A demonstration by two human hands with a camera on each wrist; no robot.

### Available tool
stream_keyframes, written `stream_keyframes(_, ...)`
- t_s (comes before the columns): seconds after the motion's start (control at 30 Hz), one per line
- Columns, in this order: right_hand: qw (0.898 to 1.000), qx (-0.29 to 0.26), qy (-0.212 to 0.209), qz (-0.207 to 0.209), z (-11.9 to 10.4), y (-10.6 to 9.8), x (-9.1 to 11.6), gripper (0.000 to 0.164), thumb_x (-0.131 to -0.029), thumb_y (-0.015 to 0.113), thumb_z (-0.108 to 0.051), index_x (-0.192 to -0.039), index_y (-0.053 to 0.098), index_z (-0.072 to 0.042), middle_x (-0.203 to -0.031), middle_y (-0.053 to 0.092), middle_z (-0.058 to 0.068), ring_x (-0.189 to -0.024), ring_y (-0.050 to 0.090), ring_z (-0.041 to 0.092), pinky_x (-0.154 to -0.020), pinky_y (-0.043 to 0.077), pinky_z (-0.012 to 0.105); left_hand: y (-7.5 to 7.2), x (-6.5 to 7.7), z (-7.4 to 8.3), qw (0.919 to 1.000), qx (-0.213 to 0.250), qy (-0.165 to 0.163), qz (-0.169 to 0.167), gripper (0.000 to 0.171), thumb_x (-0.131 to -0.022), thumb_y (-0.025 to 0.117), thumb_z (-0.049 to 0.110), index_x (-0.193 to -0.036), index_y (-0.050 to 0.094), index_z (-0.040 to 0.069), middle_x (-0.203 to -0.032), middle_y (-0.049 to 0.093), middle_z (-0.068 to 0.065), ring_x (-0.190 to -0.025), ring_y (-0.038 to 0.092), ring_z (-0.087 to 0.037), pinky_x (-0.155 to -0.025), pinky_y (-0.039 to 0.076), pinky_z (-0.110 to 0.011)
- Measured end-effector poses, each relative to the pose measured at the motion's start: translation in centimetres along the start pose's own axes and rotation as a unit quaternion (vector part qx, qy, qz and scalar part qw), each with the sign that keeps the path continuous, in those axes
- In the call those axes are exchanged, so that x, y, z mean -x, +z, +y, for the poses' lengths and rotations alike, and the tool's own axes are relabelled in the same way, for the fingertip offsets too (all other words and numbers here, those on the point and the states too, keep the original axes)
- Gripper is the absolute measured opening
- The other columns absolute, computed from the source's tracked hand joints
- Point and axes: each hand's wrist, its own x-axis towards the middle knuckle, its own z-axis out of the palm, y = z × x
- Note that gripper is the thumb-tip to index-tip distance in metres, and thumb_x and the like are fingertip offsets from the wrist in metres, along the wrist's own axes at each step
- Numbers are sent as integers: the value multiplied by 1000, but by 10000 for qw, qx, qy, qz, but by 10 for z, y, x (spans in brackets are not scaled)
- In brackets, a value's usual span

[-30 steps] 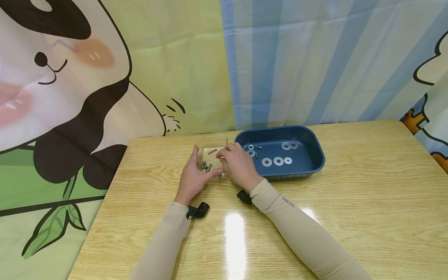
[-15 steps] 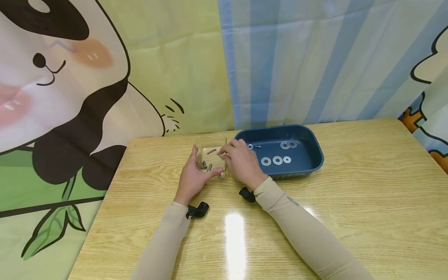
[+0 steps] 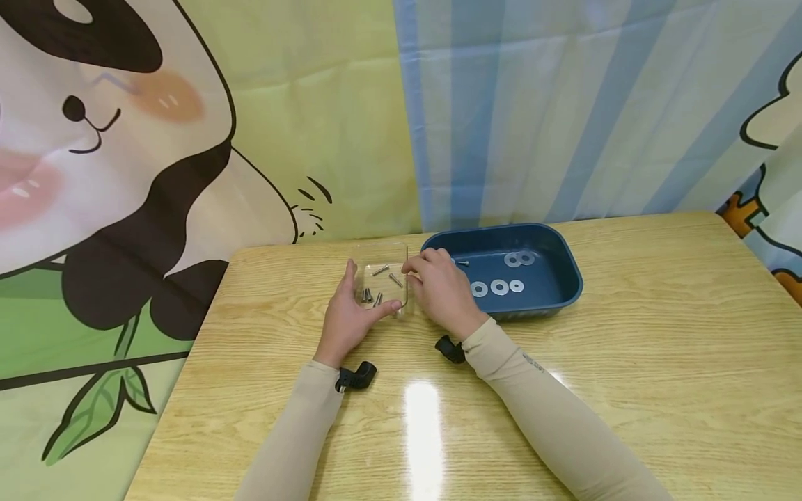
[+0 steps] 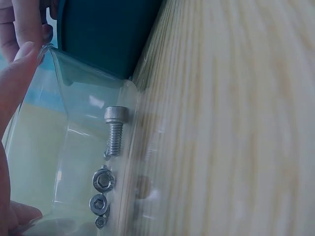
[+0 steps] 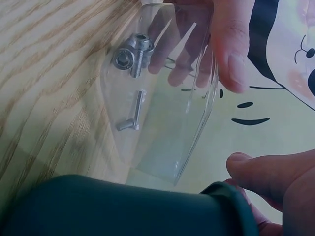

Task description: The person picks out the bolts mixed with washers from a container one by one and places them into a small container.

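My left hand [image 3: 352, 316] grips a clear plastic box [image 5: 165, 140] on the table, thumb along the near side and fingers around the left. Inside lie several metal socket-head bolts; one larger bolt [image 4: 115, 130] shows up close in the left wrist view. A slim bolt [image 3: 395, 280] lies near the box's right side, with another bolt [image 3: 381, 270] behind it. Just right of the box, my right hand [image 3: 446, 292] hovers by the left end of a dark blue tub [image 3: 567, 278]. Its fingers are loosely bent, with nothing visible between them.
Flat washers [image 3: 499, 287] and a small screw [image 3: 463, 263] lie in the tub; my right hand hides its left end. A printed curtain [image 3: 338, 139] hangs behind the table [image 3: 658, 313].
My right hand has drawn back rightward from the box, and the slim bolt it held at the fingertips now lies inside. The left hand stays on the box.
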Motion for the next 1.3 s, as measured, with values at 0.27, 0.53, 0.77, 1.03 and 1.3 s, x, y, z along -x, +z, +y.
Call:
stream_keyframes(0.27, 9998, -12, 133, 117, 5, -3, 6, 16, -97, 68, -11, -112, 75, -11, -101, 65, 8, -88, 53, 24, -63, 49, 35, 0, 1, 1, 10000, 45, -10, -13, 129, -69, 80, 71, -163, 3, 26, -165, 23, -9, -147, 30, -33, -115, 31, -55)
stream_keyframes(0.53, 9995, -32, 233, 187, 12, -6, 10, 19, -97, 68, -10, -115, 73, -9, -104, 65, 10, -89, 53, 26, -62, 50, 35, 0, 1, 1, 9999, 111, 4, -21, 125, -74, 81, 64, -162, 1, 29, -165, 21, -5, -147, 30, -31, -115, 31, -55)
stream_keyframes(0.77, 9994, -5, 324, 146, 18, -8, 13, 17, -97, 68, -10, -113, 74, -9, -102, 64, 10, -88, 53, 26, -61, 50, 35, 0, 1, 0, 10000, 61, 30, -24, 129, -68, 77, 75, -163, 2, 28, -165, 23, -8, -147, 30, -33, -114, 32, -55)
stream_keyframes(1.03, 9988, 61, 477, 99, 26, -10, 16, 17, -97, 68, -12, -113, 74, -10, -103, 65, 9, -90, 54, 25, -63, 51, 35, 1, 2, -3, 9999, 112, 54, -8, 127, -69, 77, 75, -162, 2, 31, -164, 25, -8, -147, 32, -30, -115, 31, -54)
stream_keyframes(1.3, 9983, 99, 573, 85, 32, -12, 16, 16, -96, 70, -12, -111, 74, -9, -102, 65, 10, -91, 54, 27, -64, 52, 37, 0, 2, -1, 9999, 116, 61, -22, 126, -72, 80, 69, -162, 2, 29, -165, 23, -7, -147, 30, -29, -116, 29, -52)
